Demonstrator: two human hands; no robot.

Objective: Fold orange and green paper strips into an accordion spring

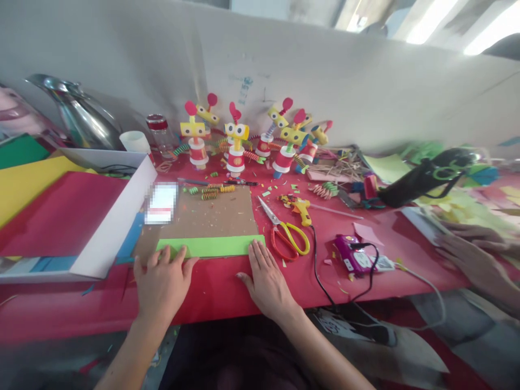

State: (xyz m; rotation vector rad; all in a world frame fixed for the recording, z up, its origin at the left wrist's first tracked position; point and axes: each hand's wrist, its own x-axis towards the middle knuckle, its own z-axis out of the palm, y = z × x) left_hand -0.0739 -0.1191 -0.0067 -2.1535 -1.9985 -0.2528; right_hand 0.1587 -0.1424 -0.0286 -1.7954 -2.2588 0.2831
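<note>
A long green paper strip (215, 246) lies across the front part of a brown cardboard sheet (219, 214). My left hand (162, 276) rests with spread fingers on the strip's left end. Flat on the strip's right end are the fingertips of my right hand (266, 273), its thumb held apart. Scissors (280, 227) with red and yellow handles lie to the right of the cardboard, and a yellow glue gun (301, 211) is just beyond them. Small coiled paper pieces (215, 190) sit on the cardboard's far part.
Several paper figures (236, 146) stand at the back. On the left are a white box (117, 222) of coloured paper, a phone (161, 203) and a metal jug (77, 116). A purple power strip (352, 257) with cables lies right. Another person's hands (471, 254) are at far right.
</note>
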